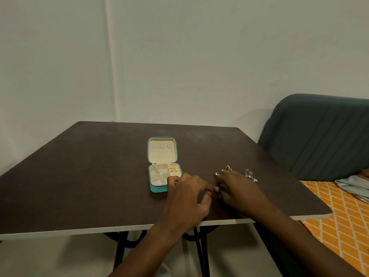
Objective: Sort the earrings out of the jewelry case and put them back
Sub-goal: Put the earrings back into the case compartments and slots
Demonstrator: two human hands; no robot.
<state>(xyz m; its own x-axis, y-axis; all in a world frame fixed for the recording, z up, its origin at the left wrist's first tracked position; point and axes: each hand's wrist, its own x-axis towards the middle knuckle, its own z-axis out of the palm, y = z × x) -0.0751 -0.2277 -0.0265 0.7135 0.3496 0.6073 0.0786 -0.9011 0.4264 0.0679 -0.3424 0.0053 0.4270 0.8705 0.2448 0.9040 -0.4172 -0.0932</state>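
A small teal jewelry case (157, 187) lies open on the dark table (89, 176), its beige lid flat behind it. Two gold earrings (173, 169) sit in its far right compartment. My left hand (186, 198) rests just right of the case, fingers curled toward my right hand (237, 190). The fingertips of both hands meet around a small earring (214, 187), mostly hidden. On the table beyond my right hand lie a gold earring (227, 168), a small silver piece (216, 174) and silver dangling earrings (250, 175).
The table's near edge runs just under my wrists. A grey-green padded chair (319, 136) stands at the right behind the table. An orange patterned cloth (339, 216) with a grey garment (353, 186) lies lower right. A pale wall is behind.
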